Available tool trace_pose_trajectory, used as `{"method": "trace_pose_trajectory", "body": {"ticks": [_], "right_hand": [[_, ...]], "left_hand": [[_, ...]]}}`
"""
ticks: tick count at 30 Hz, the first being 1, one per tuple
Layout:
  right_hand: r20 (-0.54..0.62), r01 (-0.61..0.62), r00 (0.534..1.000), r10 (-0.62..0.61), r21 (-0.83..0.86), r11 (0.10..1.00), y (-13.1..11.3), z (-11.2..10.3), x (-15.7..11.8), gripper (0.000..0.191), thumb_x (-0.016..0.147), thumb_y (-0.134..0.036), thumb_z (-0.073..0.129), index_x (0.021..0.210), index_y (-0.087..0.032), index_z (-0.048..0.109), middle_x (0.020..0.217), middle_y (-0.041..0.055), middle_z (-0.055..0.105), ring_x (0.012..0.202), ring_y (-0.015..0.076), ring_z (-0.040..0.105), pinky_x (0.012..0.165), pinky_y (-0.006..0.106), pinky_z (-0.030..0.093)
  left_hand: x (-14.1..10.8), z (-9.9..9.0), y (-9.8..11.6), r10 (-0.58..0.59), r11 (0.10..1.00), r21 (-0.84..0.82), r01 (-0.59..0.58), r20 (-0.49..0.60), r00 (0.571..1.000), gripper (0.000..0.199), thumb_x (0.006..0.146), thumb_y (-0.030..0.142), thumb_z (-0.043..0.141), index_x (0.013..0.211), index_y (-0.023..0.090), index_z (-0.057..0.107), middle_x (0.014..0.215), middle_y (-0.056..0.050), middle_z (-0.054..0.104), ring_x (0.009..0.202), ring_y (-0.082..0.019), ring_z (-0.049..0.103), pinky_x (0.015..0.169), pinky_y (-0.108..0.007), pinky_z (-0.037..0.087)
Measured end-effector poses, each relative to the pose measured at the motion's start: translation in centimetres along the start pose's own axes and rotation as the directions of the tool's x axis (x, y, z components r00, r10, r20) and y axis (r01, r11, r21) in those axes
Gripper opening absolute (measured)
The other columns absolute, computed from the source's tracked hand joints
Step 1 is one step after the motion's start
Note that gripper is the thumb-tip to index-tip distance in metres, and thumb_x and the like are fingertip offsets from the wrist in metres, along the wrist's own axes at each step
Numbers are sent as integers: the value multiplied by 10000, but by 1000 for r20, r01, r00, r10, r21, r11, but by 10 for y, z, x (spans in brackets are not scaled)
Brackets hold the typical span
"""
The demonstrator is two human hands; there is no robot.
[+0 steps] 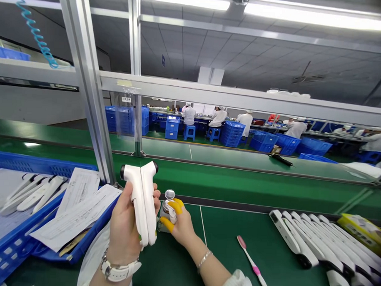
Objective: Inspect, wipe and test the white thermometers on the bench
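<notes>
My left hand (123, 224) is wrapped round two white handheld devices (143, 206) with black round tips, which look like thermometers. They are held upright side by side, pressed together. Yellow finger cots cover fingertips of my right hand (182, 224), which pinches a crumpled white cloth (172, 215). That cloth is against a small dispenser bottle (169, 195) with a round metal top, standing on the green bench. My fingers hide much of the bottle. To the right of this hand a pink and white toothbrush (250, 258) lies on the bench.
Several similar white devices (312, 237) lie in a row at right, beside a yellow packet (364, 233). At left, a blue crate (5, 251) holds more devices and papers (77, 220). A metal post (86, 89) rises behind it. Co-workers (189, 114) sit far off.
</notes>
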State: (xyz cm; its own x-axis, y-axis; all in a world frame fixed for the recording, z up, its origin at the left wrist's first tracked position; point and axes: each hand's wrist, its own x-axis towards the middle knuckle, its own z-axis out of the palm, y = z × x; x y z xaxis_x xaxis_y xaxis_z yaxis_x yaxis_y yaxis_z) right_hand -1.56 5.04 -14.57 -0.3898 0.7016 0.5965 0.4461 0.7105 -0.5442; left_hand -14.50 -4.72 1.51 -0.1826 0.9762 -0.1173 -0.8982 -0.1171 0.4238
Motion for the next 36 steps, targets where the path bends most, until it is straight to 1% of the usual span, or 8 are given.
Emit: {"method": "trace_pose_trajectory", "body": {"ticks": [4, 10, 13, 16, 21, 27, 33, 36], "right_hand": [[-29, -29, 999, 27, -60, 998, 17, -33, -10, 412, 759, -255, 647, 1143, -238, 499, 1122, 74, 557, 977, 225, 592, 856, 348, 486], [-54, -152, 988, 143, -247, 957, 64, -105, -33, 350, 843, -285, 559, 1158, -166, 467, 1130, 137, 548, 1013, 259, 581, 873, 404, 483], [-5, -159, 986, 169, -355, 921, 67, -136, -39, 364, 859, -312, 536, 1191, -174, 486, 1141, 130, 547, 1035, 258, 564, 869, 396, 487], [68, -127, 981, 179, -467, 875, 56, -156, -37, 321, 891, -286, 473, 1188, -192, 551, 1112, 120, 553, 1007, 250, 557, 835, 380, 494], [172, -50, 965, 200, -627, 778, 39, -168, -22, 352, 847, -117, 436, 1131, -189, 629, 889, 100, 607, 783, 232, 563, 636, 328, 499], [206, 7, 956, 209, -729, 685, 34, -170, -12, 387, 824, -98, 438, 1126, -234, 638, 792, 75, 603, 697, 213, 538, 530, 270, 438], [202, 18, 960, 192, -734, 679, 36, -170, -12, 376, 822, -112, 438, 1118, -223, 642, 770, 74, 601, 704, 216, 558, 545, 277, 459], [189, 21, 969, 157, -702, 712, 22, -174, -14, 375, 825, -119, 410, 1118, -174, 637, 762, 93, 585, 665, 222, 558, 531, 307, 477]], "left_hand": [[-2, -1, -3, 10, 1000, 26, -10, -13, 1000, 386, 884, 299, 424, 1164, 42, 491, 857, -111, 556, 709, -128, 573, 608, -227, 548], [-5, 1, -13, -4, 993, 119, 6, -16, 1000, 393, 883, 297, 429, 1164, 31, 497, 858, -118, 563, 683, -128, 577, 614, -239, 551], [-6, 4, -19, -34, 989, 146, 36, -15, 999, 399, 878, 296, 436, 1156, 16, 501, 862, -124, 561, 678, -128, 577, 616, -240, 550], [-6, 5, -25, -87, 983, 161, 88, -13, 996, 414, 870, 305, 452, 1131, -11, 510, 849, -130, 561, 672, -130, 578, 616, -236, 546], [-6, 2, -32, -129, 975, 182, 128, -6, 992, 425, 850, 317, 496, 1138, 5, 519, 864, -136, 579, 687, -138, 586, 640, -249, 545], [-6, 1, -34, -153, 977, 151, 153, -12, 988, 394, 843, 318, 511, 1095, 19, 555, 854, -130, 593, 696, -143, 594, 628, -244, 543], [-7, 3, -40, -226, 966, 128, 224, -5, 974, 336, 842, 316, 518, 1015, 40, 597, 821, -120, 618, 676, -139, 594, 600, -232, 533], [-7, 2, -45, -293, 949, 125, 288, 19, 956, 352, 841, 347, 519, 986, 40, 609, 776, -116, 628, 671, -141, 597, 609, -230, 526]]}}
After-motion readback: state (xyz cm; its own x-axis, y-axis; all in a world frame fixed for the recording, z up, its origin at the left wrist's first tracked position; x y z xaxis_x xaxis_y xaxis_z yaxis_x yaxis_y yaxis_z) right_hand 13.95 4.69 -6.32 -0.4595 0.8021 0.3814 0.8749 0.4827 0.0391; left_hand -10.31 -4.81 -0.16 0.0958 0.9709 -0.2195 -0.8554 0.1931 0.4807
